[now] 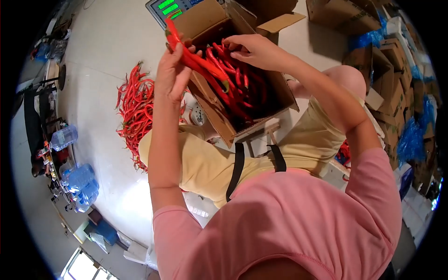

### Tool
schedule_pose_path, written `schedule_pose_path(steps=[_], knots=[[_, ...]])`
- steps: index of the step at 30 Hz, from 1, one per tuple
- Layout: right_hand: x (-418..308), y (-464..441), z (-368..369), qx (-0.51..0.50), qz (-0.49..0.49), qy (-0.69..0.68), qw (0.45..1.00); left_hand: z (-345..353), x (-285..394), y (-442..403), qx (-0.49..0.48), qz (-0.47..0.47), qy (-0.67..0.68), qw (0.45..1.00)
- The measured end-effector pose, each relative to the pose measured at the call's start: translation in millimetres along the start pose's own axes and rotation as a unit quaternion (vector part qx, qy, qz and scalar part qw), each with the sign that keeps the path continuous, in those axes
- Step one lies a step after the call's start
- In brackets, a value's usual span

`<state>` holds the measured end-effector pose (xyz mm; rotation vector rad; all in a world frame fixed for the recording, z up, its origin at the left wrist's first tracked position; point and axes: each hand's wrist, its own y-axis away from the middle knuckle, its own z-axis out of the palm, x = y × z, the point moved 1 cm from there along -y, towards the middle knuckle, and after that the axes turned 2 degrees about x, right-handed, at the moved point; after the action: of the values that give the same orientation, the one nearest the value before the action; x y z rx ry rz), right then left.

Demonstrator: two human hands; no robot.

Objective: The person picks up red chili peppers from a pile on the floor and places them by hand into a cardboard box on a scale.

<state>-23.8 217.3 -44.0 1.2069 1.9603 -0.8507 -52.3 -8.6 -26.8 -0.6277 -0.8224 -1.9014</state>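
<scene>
My left hand [173,72] is closed around a few long red chili peppers [198,63], which slant across the left side of the box. My right hand [252,50] hovers at the box's far right, fingers bent and thumb apart from them. Its fingertips are close to the peppers inside; whether they touch is unclear. The open cardboard box [212,109] stands between my knees and holds many red chili peppers [238,77], lying mostly lengthwise. On the floor to the left is a heap of loose red chili peppers [136,109].
Beyond the box is a scale [167,7] with a lit green display. More cardboard boxes [389,70] and blue plastic wrap [413,135] are piled at right. Large clear water bottles [81,182] stand at left. A box flap [282,22] sticks out behind my right hand.
</scene>
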Motion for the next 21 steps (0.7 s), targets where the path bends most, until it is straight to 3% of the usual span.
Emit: schedule_pose_path(steps=[5, 8, 10, 15, 21], knots=[[-12.3, -3.2, -9.0, -0.082, 0.158, -0.140, 0.974, 0.3, 12.8, -0.9, -0.035, 0.033, 0.000, 0.999], [-19.9, -1.3, 5.8, -0.028, 0.126, -0.294, 0.947, 14.1, 2.0, 3.0, -0.034, 0.028, -0.034, 0.998], [-10.1, -3.0, 22.8, -0.033, 0.035, -0.257, 0.965, 18.2, -8.0, 1.7, -0.090, -0.018, -0.014, 0.996], [-6.4, 4.6, 29.6, 0.028, 0.049, -0.231, 0.971, 10.2, -4.1, 0.3, -0.044, -0.033, -0.067, 0.996], [-2.4, 30.4, 36.8, 0.011, 0.092, -0.172, 0.981, -16.5, 26.6, 2.5, 0.023, 0.005, -0.074, 0.997]])
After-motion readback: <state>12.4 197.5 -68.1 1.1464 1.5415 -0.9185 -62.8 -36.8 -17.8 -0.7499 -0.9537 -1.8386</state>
